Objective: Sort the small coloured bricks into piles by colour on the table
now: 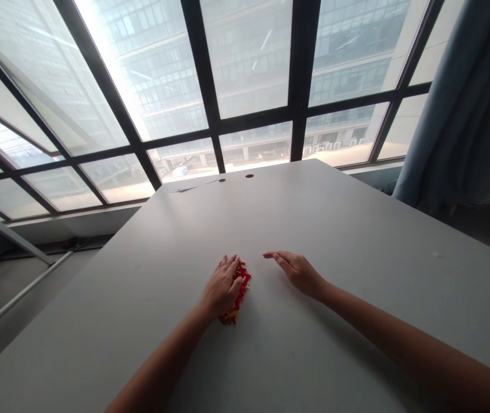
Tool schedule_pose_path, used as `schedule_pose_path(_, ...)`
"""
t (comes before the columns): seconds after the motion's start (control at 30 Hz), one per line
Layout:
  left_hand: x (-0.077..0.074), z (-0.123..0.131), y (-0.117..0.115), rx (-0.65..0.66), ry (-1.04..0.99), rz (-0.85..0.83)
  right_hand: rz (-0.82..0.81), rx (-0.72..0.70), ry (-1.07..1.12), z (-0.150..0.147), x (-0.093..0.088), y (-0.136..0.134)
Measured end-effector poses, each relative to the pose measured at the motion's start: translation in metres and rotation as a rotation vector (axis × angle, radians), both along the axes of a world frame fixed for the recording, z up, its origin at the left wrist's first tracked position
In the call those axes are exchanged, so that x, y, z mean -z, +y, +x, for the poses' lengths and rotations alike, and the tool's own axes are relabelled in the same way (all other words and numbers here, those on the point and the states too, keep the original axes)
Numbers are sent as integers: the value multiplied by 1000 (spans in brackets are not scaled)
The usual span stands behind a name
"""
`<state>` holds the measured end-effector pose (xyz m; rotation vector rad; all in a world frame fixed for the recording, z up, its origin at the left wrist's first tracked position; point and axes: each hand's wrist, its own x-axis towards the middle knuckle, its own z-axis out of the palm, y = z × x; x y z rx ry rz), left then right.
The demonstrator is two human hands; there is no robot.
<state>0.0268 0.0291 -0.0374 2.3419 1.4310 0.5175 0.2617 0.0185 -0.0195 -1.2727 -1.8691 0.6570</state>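
My left hand (222, 285) lies palm down on a small red and yellow frilly object (240, 292) on the grey table (357, 241), fingers stretched flat over it. Only the object's right edge shows past the hand. My right hand (297, 269) rests on its side a short way to the right, fingers extended toward the left, holding nothing and not touching the red object.
Two round cable holes (235, 178) sit near the table's far edge. Beyond it is a large window with dark frames (299, 80). A blue curtain (464, 109) hangs at the right. Floor and a white metal frame (16, 246) lie to the left.
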Motion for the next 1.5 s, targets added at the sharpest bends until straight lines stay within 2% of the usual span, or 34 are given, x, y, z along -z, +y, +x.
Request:
schedule_pose_path(0.2,1,27,-1,72,-156,-45,-16,55,33,21,-6,-22)
schedule_pose_path(0.4,-4,47,-2,117,-359,-139,-15,27,55,23,-8,-23)
schedule_pose_path(0.57,-28,33,-2,56,-800,-343,-92,51,129,23,2,-5)
schedule_pose_path(0.63,-36,18,-10,15,-874,-358,-89,38,82,18,5,4)
schedule_pose_path(0.67,-38,9,-17,-17,-868,-339,-78,19,52,14,5,9)
schedule_pose_path(0.73,-35,-9,-39,-82,-727,-218,-46,-59,-4,3,7,18)
schedule_pose_path(0.8,-23,-23,-67,-168,-505,-93,-20,-167,-50,-9,10,24)
schedule_pose_path(0.87,-6,-29,-94,-210,-282,-37,-11,-250,-92,-21,14,27)
schedule_pose_path(0.97,17,-19,-118,-172,-62,78,-12,-255,-129,-34,20,25)
schedule_pose_path(1.03,24,-3,-117,-148,-26,130,-7,-235,-136,-36,22,19)
schedule_pose_path(1.1,21,14,-107,-95,-47,117,-2,-235,-133,-34,20,11)
schedule_pose_path(1.17,12,27,-94,-5,-108,59,-5,-245,-112,-27,17,1)
schedule_pose_path(1.23,1,33,-85,120,-190,8,-19,-232,-83,-19,14,-10)
schedule_pose_path(1.3,-9,32,-81,186,-249,19,-36,-196,-47,-12,12,-20)
schedule_pose_path(1.4,-16,19,-88,121,-199,104,-38,-118,-4,-7,10,-27)
schedule_pose_path(1.5,-12,4,-103,96,-20,175,-15,-78,-8,-5,9,-20)
